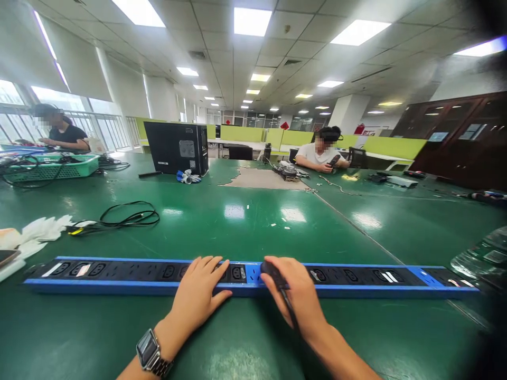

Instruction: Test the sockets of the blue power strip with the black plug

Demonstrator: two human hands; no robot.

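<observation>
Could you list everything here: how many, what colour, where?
Table: one, green, foreground
Power strip: one, blue-black, across the table
Corded plug: one, black, at the strip
Cable coil: one, black, table's left
Basket: one, green, far left
Computer tower: one, black, back left
Bundle: one, blue-grey, before the tower
Crumpled pile: one, white, left edge
Plastic item: one, clear, right edge
Other people: two, black and white tops, background
Cabinet: one, brown, right
Partitions: several, lime, background
Ceiling lights: many, white, overhead
Watch: one, dark, left wrist
Left hand: one, bare, on the strip
Right hand: one, bare, holding the plug
</observation>
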